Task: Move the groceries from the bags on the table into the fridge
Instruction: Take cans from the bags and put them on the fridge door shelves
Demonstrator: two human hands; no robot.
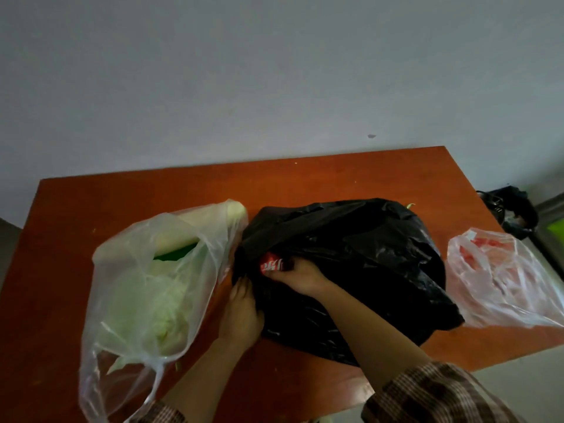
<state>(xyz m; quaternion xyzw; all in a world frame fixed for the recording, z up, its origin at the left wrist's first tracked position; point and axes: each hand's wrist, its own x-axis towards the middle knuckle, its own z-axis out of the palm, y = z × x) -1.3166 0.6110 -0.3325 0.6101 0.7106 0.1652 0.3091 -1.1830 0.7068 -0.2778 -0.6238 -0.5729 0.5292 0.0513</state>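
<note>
A large black plastic bag (351, 254) lies in the middle of the orange-brown table (152, 190). My left hand (242, 309) grips the bag's left edge at its mouth. My right hand (297, 276) reaches into the opening and holds a red can with white lettering (270, 264), only partly visible. Left of the black bag, a clear plastic bag (146, 288) holds a pale green cabbage (158, 303) and a long white radish (195, 221). At the right, another clear bag (500, 276) holds red items.
A grey wall rises behind the table. A dark bundle (512, 212) sits past the table's right edge on the floor, beside a metal frame with a green patch. The table's near edge is close to my sleeves.
</note>
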